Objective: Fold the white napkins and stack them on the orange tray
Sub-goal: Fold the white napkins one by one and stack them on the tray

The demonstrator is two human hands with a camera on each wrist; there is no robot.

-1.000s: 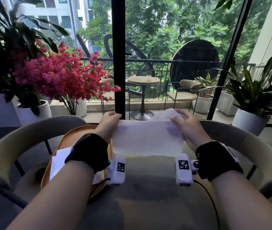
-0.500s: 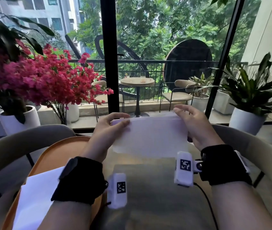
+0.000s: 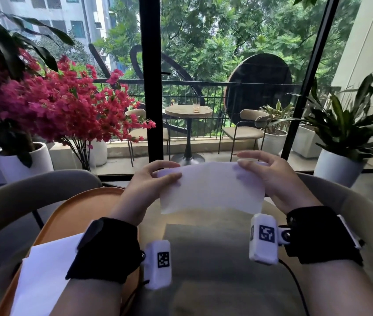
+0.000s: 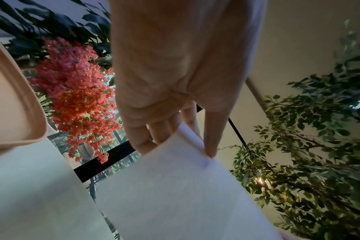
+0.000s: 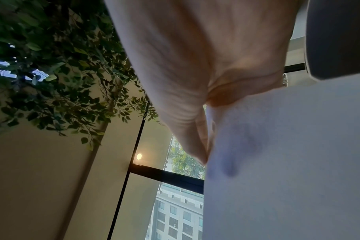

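Because the white napkin [image 3: 211, 187] hangs as a thin sheet that bows along its lower edge, it is judged light, limp and easily creased, likely to slip or skew if held at one point only. Landmark: the orange tray [image 3: 83, 206]. The napkin is held up in the air to the right of the tray, clear of the table [image 3: 215, 258] beneath it. The left hand [image 3: 145, 190] pinches its upper corner on the tray side, thumb on the near face and fingers behind; the left wrist view shows the thumb tip pressed on the sheet with the fingers behind it. The right hand [image 3: 276, 181] pinches the upper corner farthest from the tray, thumb in front, fingers curled over the top edge. Best hold, as a judgement: both upper corners close to the edge, as now, so the sheet hangs square for the next fold; gripping mid-sheet would crumple it. On the tray's near part lies a flat white sheet [image 3: 42, 272], presumably a napkin. Not resolved: whether the held napkin is already doubled (a second layer edge seems to show in the left wrist view, uncertain); how many sheets lie on the tray, since the left forearm covers part of it and the frame cuts its near end; the right fingers behind the napkin in the right wrist view.
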